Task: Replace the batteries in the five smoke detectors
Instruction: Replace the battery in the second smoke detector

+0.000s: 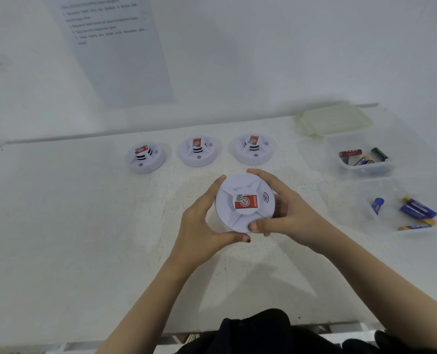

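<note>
Both hands hold one smoke detector

The left hand and right hand each close their grip on the rim of a smoke detector above the tabletop. Three more detectors sit at 12 o'clock; battery tubs at 2 o'clock.

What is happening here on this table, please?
A person holds one white smoke detector in both hands, the left hand and the right hand wrapped around its rim, label side up. Three more detectors stand in a row behind it on the table. To the right, two clear containers hold batteries: mixed ones in the far container, blue ones in the near container. A pale green lid lies behind them.
</note>
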`<state>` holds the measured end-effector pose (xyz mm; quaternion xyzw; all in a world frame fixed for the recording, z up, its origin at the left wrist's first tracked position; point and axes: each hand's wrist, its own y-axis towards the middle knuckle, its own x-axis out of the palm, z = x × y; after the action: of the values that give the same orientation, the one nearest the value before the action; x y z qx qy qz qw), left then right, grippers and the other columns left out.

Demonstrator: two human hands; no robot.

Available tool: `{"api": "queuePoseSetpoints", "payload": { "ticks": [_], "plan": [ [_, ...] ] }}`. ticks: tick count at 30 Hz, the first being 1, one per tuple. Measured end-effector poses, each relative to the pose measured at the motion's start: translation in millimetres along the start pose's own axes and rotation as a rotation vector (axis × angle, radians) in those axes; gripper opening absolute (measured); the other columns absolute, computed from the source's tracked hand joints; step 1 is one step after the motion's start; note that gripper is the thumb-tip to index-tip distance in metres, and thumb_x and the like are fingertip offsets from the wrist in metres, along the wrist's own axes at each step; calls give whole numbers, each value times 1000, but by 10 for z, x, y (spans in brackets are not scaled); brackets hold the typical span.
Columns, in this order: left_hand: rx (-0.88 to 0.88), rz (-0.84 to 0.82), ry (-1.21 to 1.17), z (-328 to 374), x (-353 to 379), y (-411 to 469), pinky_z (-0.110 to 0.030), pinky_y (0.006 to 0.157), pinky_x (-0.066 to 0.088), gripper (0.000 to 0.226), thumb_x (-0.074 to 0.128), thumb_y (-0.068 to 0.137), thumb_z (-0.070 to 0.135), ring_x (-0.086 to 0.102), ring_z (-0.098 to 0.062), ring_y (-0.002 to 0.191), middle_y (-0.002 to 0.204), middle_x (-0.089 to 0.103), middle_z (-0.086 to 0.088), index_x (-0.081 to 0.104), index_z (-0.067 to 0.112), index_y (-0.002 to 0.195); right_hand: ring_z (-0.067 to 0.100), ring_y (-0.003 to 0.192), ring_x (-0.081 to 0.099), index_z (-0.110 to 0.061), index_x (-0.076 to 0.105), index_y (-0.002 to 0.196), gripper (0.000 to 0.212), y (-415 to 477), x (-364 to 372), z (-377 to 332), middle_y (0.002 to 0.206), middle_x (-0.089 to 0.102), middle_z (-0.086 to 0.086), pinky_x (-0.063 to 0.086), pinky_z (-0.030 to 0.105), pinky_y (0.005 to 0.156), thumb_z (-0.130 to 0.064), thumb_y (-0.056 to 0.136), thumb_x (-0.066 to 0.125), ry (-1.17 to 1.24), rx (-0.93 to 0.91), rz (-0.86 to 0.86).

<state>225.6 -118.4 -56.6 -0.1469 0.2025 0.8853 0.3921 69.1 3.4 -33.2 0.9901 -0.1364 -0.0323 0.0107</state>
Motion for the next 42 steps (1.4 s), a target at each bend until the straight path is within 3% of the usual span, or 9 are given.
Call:
{"api": "queuePoseSetpoints", "payload": {
  "ticks": [5,7,11,18,28,36,42],
  "plan": [
    [-5,-11,13,-8,-27,-30,-29,105,44,104,94,54,24,50,-4,128,136,56,12,43,20,144,16,104,62,-32,33,140,84,-24,12,9,123,59,-4,57,37,73,-6,72,75,14,26,-46],
    [-10,-18,21,-12,-41,-39,-30,104,44,104,94,53,28,50,-3,127,136,56,13,43,22,143,15,108,61,-35,30,142,84,-41,2,11,126,57,-7,57,37,78,-11,74,73,21,54,-66],
    [-18,-38,29,-28,-78,-62,-25,104,44,103,94,53,24,50,-3,127,134,57,16,43,24,143,20,101,63,-37,25,145,69,-66,-20,11,125,59,-5,56,31,73,-24,86,59,24,83,-77],
    [-20,-35,20,-37,-105,-115,-19,102,43,102,95,53,22,50,1,124,132,57,21,45,24,141,21,106,62,-38,25,144,76,-80,12,34,129,56,-5,57,34,75,-15,85,66,41,80,-103],
    [-15,-8,18,-21,-94,-151,-27,104,45,101,93,55,24,50,-1,126,135,57,16,44,22,142,12,110,60,-39,29,142,87,-84,126,72,128,55,-11,57,38,79,-14,73,77,-13,36,-25],
    [-1,1,18,-45,-92,-167,-14,99,43,99,93,55,19,50,5,123,131,54,26,44,27,141,20,97,63,-32,35,139,82,-62,172,101,119,60,-6,56,36,65,0,76,75,5,20,-9],
    [-9,10,7,-60,-89,-178,-21,101,46,100,94,54,20,51,2,124,131,58,19,45,25,141,18,97,63,-33,35,139,81,-60,177,100,118,61,-6,57,36,66,1,76,74,-1,32,-6]
  ]
}}
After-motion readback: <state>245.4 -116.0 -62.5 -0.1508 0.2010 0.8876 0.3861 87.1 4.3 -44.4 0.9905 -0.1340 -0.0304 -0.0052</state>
